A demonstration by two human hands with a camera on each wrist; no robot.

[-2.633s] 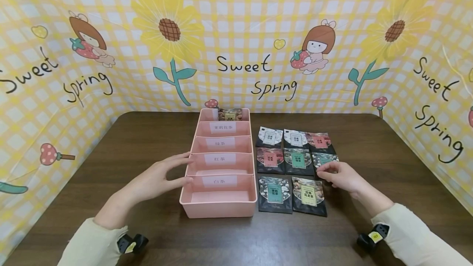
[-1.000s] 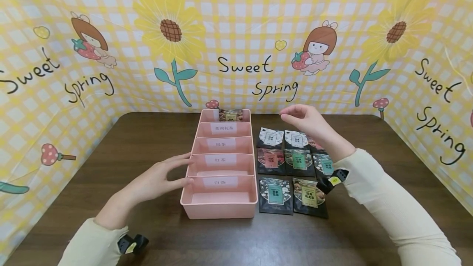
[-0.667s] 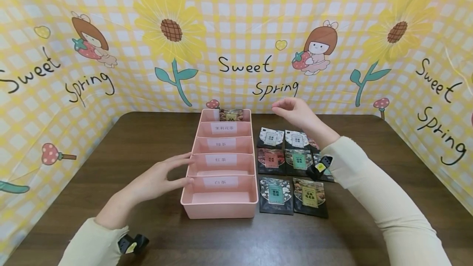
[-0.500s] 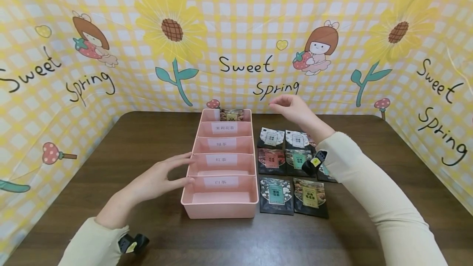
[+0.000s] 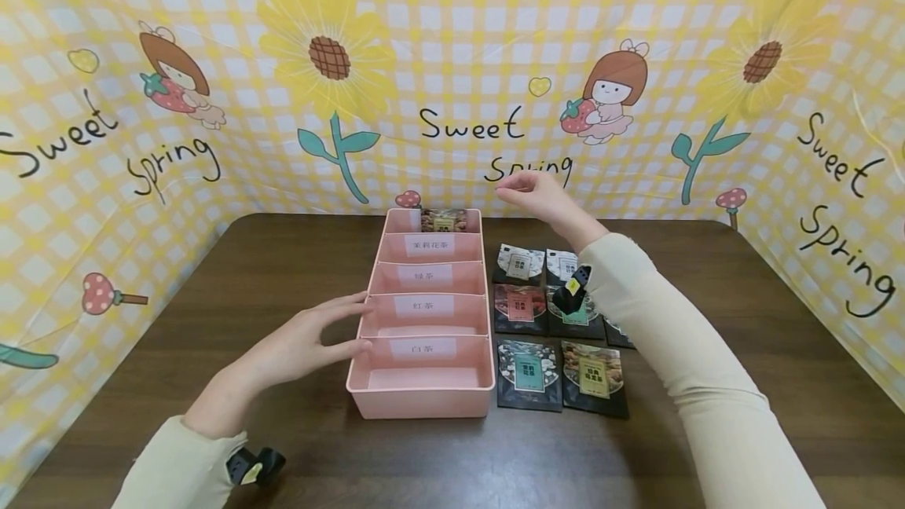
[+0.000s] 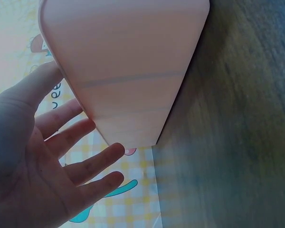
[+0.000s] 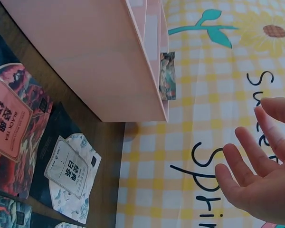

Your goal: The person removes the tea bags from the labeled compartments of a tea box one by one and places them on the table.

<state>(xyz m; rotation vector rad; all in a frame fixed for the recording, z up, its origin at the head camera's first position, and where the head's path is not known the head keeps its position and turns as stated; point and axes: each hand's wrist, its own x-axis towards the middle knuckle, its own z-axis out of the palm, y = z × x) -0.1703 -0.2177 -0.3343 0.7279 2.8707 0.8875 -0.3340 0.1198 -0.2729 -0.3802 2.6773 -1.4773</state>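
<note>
A long pink divided box [image 5: 424, 403] stands on the table, its several compartments bearing white paper labels. My left hand [image 5: 290, 344] touches its left rim with thumb and fingertips; the left wrist view shows the fingers [image 6: 71, 135] extended along the rim. A tea sachet [image 5: 444, 220] pokes up out of the farthest compartment. Right of and above the box's far end, my right hand [image 5: 540, 199] hovers with nothing in it, fingers loosely bent. Below that arm lie more tea sachets, including a jasmine one [image 5: 529, 374], a yellow-labelled one [image 5: 595, 377] and a red-labelled one [image 5: 520, 309].
White-labelled sachets [image 5: 520, 263] form the far row beside the box. My right sleeve [image 5: 679, 336] covers part of the sachets on the right. A yellow checked cloth [image 5: 452, 45] rises behind and beside the brown table [image 5: 297, 258].
My right hand has left the sachets on the right, risen and moved left and away toward the box's far end. The left hand stays at the rim. The sachets have not moved.
</note>
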